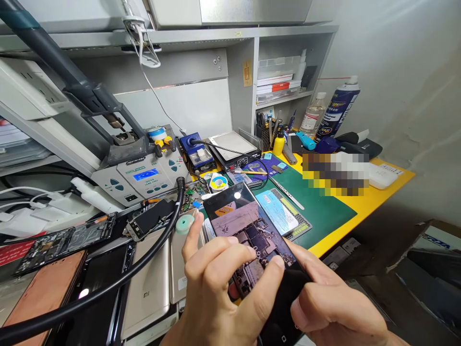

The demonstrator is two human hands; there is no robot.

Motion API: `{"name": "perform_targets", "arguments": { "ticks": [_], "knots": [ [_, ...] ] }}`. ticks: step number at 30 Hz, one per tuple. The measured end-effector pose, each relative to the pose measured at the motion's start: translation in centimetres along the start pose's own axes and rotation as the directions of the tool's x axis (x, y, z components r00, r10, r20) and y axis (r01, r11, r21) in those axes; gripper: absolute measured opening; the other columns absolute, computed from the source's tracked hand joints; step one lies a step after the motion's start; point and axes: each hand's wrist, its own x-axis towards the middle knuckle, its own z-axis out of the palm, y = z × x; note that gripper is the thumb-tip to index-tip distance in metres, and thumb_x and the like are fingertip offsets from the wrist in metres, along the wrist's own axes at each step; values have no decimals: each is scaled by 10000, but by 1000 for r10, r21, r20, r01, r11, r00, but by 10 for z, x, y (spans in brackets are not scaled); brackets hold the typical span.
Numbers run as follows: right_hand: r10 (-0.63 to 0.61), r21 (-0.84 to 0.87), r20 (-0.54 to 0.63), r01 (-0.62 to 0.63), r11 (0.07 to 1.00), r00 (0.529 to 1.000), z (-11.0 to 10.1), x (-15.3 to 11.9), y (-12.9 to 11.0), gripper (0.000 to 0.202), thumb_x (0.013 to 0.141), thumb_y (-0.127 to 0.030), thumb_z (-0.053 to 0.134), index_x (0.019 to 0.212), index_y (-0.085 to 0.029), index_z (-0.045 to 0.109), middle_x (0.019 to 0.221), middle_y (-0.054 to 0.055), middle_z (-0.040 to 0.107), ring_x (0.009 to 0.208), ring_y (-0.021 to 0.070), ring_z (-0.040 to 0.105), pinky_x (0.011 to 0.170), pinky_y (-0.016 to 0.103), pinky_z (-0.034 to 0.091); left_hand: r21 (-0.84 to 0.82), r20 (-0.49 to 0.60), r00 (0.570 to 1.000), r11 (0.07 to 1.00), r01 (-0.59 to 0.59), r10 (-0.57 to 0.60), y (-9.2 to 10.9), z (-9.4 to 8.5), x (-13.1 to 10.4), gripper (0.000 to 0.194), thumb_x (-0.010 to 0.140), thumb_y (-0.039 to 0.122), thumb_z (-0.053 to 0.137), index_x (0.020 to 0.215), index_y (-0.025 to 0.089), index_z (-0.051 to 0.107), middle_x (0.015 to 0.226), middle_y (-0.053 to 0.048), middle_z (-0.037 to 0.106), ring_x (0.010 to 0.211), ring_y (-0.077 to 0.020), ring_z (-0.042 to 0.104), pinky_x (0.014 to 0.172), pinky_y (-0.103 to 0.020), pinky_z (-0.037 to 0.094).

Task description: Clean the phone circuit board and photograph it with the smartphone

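A black smartphone point(252, 216) is tilted up over the front of the bench, its screen showing a close picture of a circuit board. My right hand point(334, 298) grips the phone's lower right side, thumb along the front edge and fingers behind it. Over the screen is my left hand point(226, 283), with its thumb and a fingertip touching the glass a little apart. The other fingers of that hand are bent or raised, and nothing is held in them.
Phone backs, including a gold one point(147, 283), lie at the left under a thick black hose point(144, 259). A soldering station point(144, 178) stands behind. A green mat point(317, 206), tweezers point(288, 193), bottles and a spray can point(338, 108) are at the right.
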Motion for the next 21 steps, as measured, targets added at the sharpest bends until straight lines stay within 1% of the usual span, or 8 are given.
{"name": "perform_targets", "arguments": {
  "ticks": [6,10,15,18,20,21],
  "knots": [
    [13,8,-54,-13,1000,998,1,0,1,841,603,-98,617,1442,-151,574,1071,54,806,1098,312,775,915,391,590,2,3,1000,1000,-3,3,-2,-1,-1,520,1121,436,292,1234,212,747,1196,-129,503,1207,-298,484,1229,-825,272],
    [31,17,-42,-30,999,999,1,1,0,840,605,-106,614,1443,-146,579,1063,54,806,1097,321,776,892,390,597,4,-6,1000,1000,-2,2,-2,0,-1,561,1125,465,255,1238,224,750,1202,-127,509,1207,-294,490,1239,-807,279],
    [18,6,-31,-17,1000,999,1,2,-2,811,626,-118,623,1437,-148,595,1062,50,797,1100,319,776,900,395,594,6,-14,1000,1000,13,-13,-1,3,0,551,1130,437,256,1219,218,753,1193,-126,506,1213,-291,486,1230,-816,285],
    [10,2,-36,-10,1000,999,0,3,-3,821,627,-117,633,1446,-144,593,1071,55,792,1061,308,783,885,388,597,7,-4,1000,1000,5,-5,-2,2,1,534,1129,434,272,1227,216,748,1197,-127,501,1213,-292,482,1231,-817,281],
    [14,-7,-43,-14,1000,999,-1,3,-3,825,621,-112,630,1445,-147,595,1079,61,788,1023,291,785,829,350,601,19,1,1000,1000,-6,6,-2,1,2,479,1124,371,304,1226,216,747,1198,-125,497,1215,-290,484,1237,-800,295],
    [19,-13,-44,-20,1000,999,-1,4,-3,820,622,-113,631,1440,-153,597,1080,64,786,1005,281,785,784,323,601,24,0,1000,1000,-7,7,-2,0,2,437,1110,310,333,1211,221,749,1190,-120,500,1203,-283,491,1242,-784,308]
  ]
}}
